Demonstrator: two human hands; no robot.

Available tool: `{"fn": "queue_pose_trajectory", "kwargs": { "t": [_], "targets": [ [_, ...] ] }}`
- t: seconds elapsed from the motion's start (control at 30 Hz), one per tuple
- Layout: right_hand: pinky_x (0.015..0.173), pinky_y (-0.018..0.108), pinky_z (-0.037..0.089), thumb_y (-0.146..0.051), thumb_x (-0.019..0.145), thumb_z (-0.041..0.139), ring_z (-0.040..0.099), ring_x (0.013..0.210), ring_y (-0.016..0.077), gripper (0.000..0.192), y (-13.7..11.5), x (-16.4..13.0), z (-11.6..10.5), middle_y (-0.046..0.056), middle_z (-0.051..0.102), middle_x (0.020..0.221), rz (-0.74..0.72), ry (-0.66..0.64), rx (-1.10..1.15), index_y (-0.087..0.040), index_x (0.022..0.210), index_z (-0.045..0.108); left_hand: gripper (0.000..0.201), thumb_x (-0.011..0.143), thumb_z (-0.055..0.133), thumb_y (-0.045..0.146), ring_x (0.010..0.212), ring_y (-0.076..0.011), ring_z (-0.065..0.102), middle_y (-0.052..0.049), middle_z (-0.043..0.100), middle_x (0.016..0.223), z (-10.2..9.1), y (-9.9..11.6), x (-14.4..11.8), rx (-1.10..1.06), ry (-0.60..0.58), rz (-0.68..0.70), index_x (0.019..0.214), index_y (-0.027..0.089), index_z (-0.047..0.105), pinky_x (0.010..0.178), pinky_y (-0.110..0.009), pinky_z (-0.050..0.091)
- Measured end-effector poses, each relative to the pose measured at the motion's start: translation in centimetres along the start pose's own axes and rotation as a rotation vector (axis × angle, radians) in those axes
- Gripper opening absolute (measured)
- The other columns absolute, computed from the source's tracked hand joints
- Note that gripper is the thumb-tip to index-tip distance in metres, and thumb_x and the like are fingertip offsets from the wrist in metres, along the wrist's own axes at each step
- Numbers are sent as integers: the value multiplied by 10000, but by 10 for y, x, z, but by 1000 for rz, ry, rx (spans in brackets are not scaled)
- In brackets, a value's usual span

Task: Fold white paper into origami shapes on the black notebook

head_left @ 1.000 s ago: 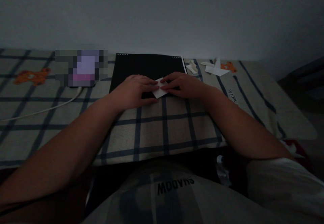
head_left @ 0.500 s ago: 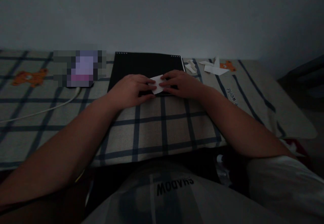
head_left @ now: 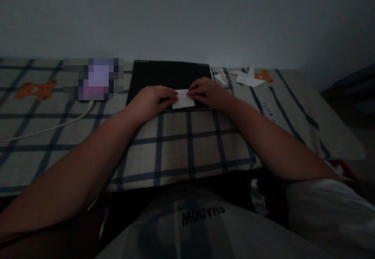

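Note:
A small white piece of paper (head_left: pixel 184 100), roughly rectangular, lies over the front part of a black notebook (head_left: pixel 171 73). My left hand (head_left: pixel 152 99) pinches its left edge near the upper corner, fingers together and thumb below. At the upper right corner, my right hand (head_left: pixel 210 94) is closed on the same paper with its fingertips. Both hands rest low over the notebook, whose front edge is partly covered by them.
Right of the notebook lie a small crumpled paper strip (head_left: pixel 222 77) and a folded white paper shape (head_left: pixel 249 79). A blurred-out phone (head_left: pixel 96 80) with a white cable (head_left: pixel 66 123) lies at left. A checked tablecloth (head_left: pixel 175 149) covers the table; a wall stands behind.
The paper has gone from tilted and mostly covered by fingers to flatter and squarer. My fingers have drawn back from its middle to its left and right edges.

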State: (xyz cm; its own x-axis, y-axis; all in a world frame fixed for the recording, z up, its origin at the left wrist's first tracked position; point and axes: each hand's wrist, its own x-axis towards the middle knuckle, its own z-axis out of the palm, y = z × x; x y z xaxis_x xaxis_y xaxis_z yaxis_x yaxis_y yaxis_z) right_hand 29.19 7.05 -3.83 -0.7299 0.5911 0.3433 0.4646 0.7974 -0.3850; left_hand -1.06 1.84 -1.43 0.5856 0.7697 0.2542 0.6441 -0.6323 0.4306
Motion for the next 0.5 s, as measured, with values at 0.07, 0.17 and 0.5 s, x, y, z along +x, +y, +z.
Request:
{"fn": "queue_pose_trajectory", "kwargs": {
  "t": [0.07, 0.17, 0.5],
  "targets": [
    [1150, 564, 520, -354, 1104, 681, 689, 1257, 324, 297, 0, 0, -3, 128, 829, 1364, -8, -16, 15, -263, 1257, 918, 394, 1124, 616, 486, 1341, -305, 798, -90, 860, 1434, -1, -1, 1, -3, -24, 7, 1240, 247, 907, 1242, -513, 602],
    [1173, 591, 520, -355, 1084, 712, 708, 1282, 337, 297, -2, -1, -10, 128, 828, 1390, -19, -64, 36, -267, 1277, 919, 401, 1111, 629, 486, 1390, -315, 776, -100, 835, 1493, -4, -5, 2, -7, -72, 27, 1296, 247, 893, 1273, -534, 578],
    [1268, 610, 524, -371, 1045, 793, 691, 1415, 349, 350, -9, -4, -25, 146, 769, 1525, -13, -184, 60, -255, 1359, 895, 489, 1078, 647, 484, 1524, -316, 692, -87, 748, 1641, -12, -6, 1, 29, -185, 24, 1478, 258, 815, 1330, -519, 521]
  ]
}}
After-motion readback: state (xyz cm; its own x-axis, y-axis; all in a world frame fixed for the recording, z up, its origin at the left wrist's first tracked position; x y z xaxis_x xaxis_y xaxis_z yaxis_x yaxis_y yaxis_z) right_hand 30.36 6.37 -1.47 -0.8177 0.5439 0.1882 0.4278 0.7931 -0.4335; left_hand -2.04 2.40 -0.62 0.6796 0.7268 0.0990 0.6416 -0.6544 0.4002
